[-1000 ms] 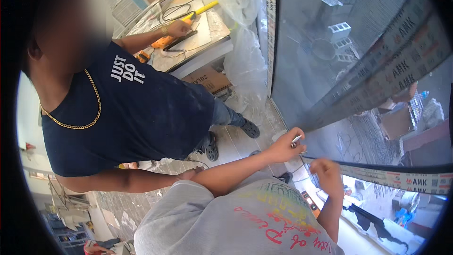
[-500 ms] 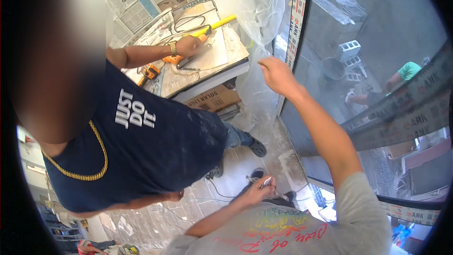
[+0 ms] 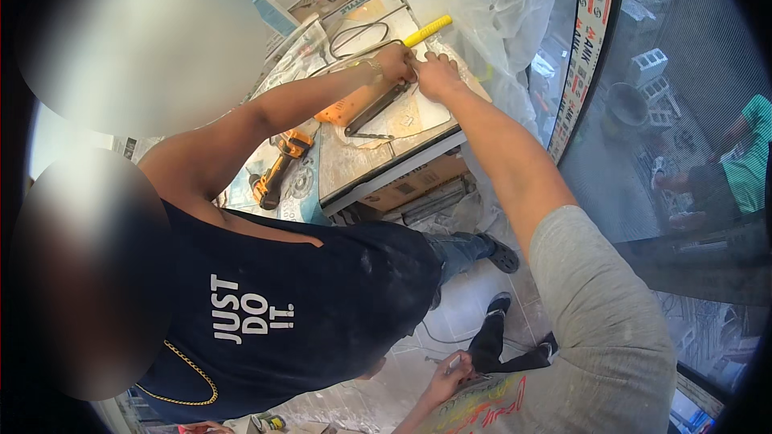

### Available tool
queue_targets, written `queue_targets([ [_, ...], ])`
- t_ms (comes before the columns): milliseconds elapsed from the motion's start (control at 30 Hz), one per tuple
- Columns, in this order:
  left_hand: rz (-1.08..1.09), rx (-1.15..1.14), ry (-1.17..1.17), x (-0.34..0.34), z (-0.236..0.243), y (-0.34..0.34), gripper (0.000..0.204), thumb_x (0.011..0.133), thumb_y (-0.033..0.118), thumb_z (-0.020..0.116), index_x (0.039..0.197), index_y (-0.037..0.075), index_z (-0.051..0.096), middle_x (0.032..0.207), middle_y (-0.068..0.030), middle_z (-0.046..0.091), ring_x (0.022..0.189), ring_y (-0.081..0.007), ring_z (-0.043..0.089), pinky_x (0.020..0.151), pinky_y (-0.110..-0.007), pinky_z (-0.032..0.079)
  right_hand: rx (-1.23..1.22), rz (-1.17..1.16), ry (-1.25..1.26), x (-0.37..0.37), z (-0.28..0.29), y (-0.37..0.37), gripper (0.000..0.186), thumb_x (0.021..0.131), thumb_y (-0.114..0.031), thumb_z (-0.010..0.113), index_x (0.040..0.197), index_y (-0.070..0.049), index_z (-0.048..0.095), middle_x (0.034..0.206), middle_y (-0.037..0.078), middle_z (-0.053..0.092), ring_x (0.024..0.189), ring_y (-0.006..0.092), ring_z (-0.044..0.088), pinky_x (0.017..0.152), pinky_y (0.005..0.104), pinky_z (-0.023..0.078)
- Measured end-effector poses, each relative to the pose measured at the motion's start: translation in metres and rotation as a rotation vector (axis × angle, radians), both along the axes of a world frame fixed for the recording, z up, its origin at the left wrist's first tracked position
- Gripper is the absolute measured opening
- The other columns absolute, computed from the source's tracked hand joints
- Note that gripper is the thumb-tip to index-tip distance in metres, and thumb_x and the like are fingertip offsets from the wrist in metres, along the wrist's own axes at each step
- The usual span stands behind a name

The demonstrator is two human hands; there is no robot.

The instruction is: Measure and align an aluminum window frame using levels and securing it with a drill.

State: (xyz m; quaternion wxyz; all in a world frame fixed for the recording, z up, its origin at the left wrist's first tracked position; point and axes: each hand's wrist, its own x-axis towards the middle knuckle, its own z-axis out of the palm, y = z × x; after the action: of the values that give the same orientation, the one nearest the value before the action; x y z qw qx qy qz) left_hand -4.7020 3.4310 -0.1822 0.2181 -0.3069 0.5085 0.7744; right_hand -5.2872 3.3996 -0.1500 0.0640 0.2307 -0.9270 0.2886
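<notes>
My right hand reaches onto the cluttered worktop, fingers curled against a co-worker's hand; what they grip is hidden. Just below them lie a dark metal bar and an orange tool. A yellow bar is behind the hands, beside a black cable. A yellow-and-black cordless drill lies to the left. My left hand is low in front of me, closed on a small silvery object.
The co-worker, in a dark shirt, stands close at my left. A cardboard box is under the worktop. Plastic sheeting hangs beside a framed glass panel, through which show concrete blocks and a person in green.
My right hand has risen from beside the glass panel and moved forward onto the worktop, meeting the co-worker's hand. My left hand has moved lower. The co-worker has leaned toward the worktop.
</notes>
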Motion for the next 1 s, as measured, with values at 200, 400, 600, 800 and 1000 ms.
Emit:
queue_targets([
  [200,-0.063,-0.053,-0.015,-0.011,0.006,-0.011,0.006,0.090,0.010,0.056,0.090,0.007,0.051,0.075,0.0009,0.048,0.070,-0.0090,0.048,0.063,-0.023,0.037,0.000,0.161,0.109,-0.008,-0.005,0.003,0.032,0.086,-0.012,0.051,0.114,-0.018,0.064,0.123,0.013,0.051,0.118,0.0308,0.046,0.099,0.0459,0.037],
  [400,-0.061,0.017,0.020,0.026,-0.014,-0.019,0.007,0.090,0.013,0.056,0.089,0.008,0.051,0.074,0.0008,0.051,0.068,-0.0085,0.048,0.064,-0.023,0.039,0.223,0.210,0.182,0.034,-0.007,0.009,0.023,0.086,-0.011,0.048,0.102,-0.011,0.065,0.111,0.014,0.057,0.113,0.0307,0.050,0.094,0.0469,0.040],
  [600,-0.161,-0.098,0.016,0.015,-0.010,0.064,0.008,0.086,0.011,0.055,0.081,0.006,0.052,0.062,-0.0049,0.054,0.054,-0.0137,0.053,0.054,-0.025,0.041,-0.485,-0.255,0.086,0.207,-0.038,0.209,0.016,0.092,-0.014,0.038,0.096,-0.001,0.048,0.082,0.025,0.061,0.079,0.0465,0.057,0.070,0.0531,0.045],
  [800,-0.268,0.050,0.274,-0.092,-0.001,0.275,0.009,0.089,0.012,0.054,0.084,0.005,0.053,0.055,-0.0020,0.045,0.047,-0.0116,0.043,0.045,-0.027,0.038,-0.547,-0.241,-0.596,0.501,-0.080,0.533,0.014,0.087,-0.012,0.051,0.095,-0.005,0.062,0.087,0.017,0.063,0.087,0.0355,0.060,0.079,0.0417,0.047],
  [1000,-0.573,0.016,0.333,0.004,0.061,0.523,0.012,0.090,0.016,0.057,0.083,0.007,0.052,0.056,-0.0011,0.043,0.044,-0.0108,0.040,0.038,-0.027,0.032,-0.339,-1.096,-0.328,0.807,-0.039,0.883,0.018,0.084,-0.007,0.050,0.092,-0.002,0.065,0.087,0.018,0.065,0.083,0.0349,0.063,0.075,0.0419,0.049],
])
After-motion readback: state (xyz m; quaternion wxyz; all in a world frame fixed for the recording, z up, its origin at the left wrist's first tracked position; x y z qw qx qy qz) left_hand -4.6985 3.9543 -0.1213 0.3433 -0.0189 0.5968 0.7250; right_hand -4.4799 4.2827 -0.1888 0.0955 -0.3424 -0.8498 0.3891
